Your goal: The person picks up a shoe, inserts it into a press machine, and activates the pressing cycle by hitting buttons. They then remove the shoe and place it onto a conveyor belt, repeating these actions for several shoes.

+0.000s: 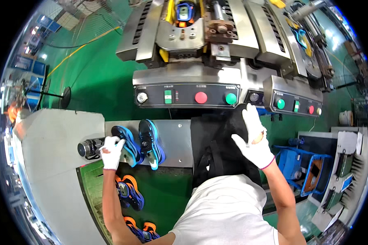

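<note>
My left hand [112, 152], in a white glove, is beside the left-hand one of two black-and-blue sports shoes; its fingers are bent loosely and apart, and I cannot tell whether they touch it. That shoe [129, 148] and the second shoe [150, 143] lie side by side on a grey metal shelf [176, 141]. My right hand [252, 138], also gloved, is raised over my black-clad leg with fingers stretched and nothing in it. Ahead of it is a control panel [182, 98] with a red button [200, 97] and a green button [231, 98].
A dark flask [90, 148] lies on the grey table [61, 143] by my left hand. Orange-trimmed shoes [131, 192] stand lower down. A steel machine [180, 38] holding a shoe [185, 13] is ahead. A blue cart [302, 169] stands to my right.
</note>
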Demonstrator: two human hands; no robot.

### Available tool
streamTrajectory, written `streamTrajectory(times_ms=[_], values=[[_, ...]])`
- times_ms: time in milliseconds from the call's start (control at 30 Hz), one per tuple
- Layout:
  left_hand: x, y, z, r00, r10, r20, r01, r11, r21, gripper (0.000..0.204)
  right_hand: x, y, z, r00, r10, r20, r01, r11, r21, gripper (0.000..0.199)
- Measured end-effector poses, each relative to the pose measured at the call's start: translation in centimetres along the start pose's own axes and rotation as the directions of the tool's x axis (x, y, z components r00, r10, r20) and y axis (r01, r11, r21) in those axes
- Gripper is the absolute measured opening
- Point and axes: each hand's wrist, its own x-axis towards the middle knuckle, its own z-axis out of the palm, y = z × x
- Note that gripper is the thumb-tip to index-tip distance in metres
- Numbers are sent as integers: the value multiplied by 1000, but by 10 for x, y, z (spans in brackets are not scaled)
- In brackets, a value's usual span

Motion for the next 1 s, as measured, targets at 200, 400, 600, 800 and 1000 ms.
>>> streamTrajectory(times_ms=[200,400,600,800,1000], values=[[-4,59,-95,914,350,-206,-267,900,345,10,43,9,20,976,-169,-137,166,986,-37,93],[18,100,-89,952,236,-194,-252,965,-66,15,57,10,78,990,-88,113,114,961,-254,93],[39,128,-10,989,144,44,-125,948,-294,21,2,-29,36,984,-24,177,-37,943,331,84],[28,180,62,866,500,-13,-500,866,5,19,-1,-57,84,857,5,516,-273,852,446,98],[-27,180,78,944,302,-131,-328,893,-308,26,-7,-83,244,842,212,496,-430,819,380,107]])
